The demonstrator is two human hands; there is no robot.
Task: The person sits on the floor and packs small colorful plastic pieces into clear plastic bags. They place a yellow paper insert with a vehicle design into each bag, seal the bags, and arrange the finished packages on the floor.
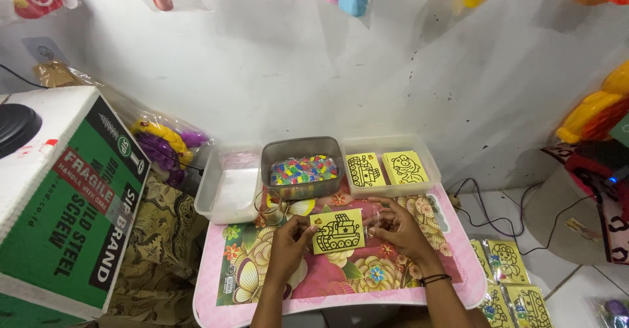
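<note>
Two hands: left hand (288, 236) pinching yellow card (337, 231) edge; right hand (398, 226) beside it, prob. holding clear sleeve.

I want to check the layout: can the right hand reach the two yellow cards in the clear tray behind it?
Probably yes. The right hand is just in front of the clear tray, its top is open, and nothing lies between them. The yellow cards lie uncovered inside.

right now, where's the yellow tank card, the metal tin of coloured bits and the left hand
yellow tank card (337, 231), head view, middle of its face
metal tin (302, 146), head view, far rim
left hand (287, 244), head view, back of the hand
</note>
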